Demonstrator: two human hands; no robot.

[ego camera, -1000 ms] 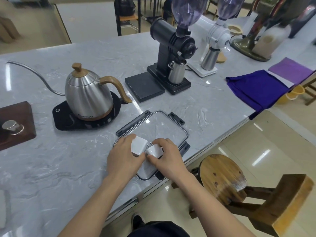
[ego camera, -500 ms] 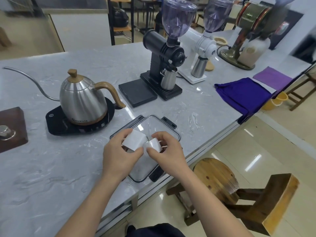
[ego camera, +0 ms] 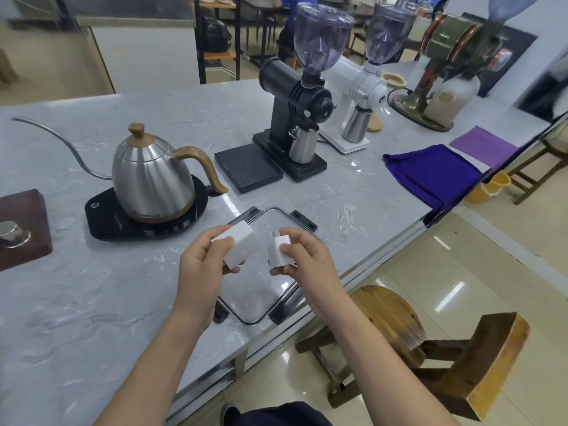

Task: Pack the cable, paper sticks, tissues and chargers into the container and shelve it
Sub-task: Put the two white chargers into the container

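Chargers (ego camera: 238, 245) (ego camera: 279, 250) pinched, one per hand (ego camera: 199, 265) (ego camera: 307, 261), above container (ego camera: 302, 217).

One head camera is looking forward and down (wide-angle), sitting close above the hands. The counter (ego camera: 92, 302) is stretching away beyond them.

White chargers (ego camera: 238, 245), grey marbled counter (ego camera: 92, 296), deep purple cloth (ego camera: 430, 175).

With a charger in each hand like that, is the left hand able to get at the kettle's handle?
Probably not right away. The way is free: nothing stands between the left hand and the kettle's handle. But its fingers grip a white charger, so it would likely need to set that down first.
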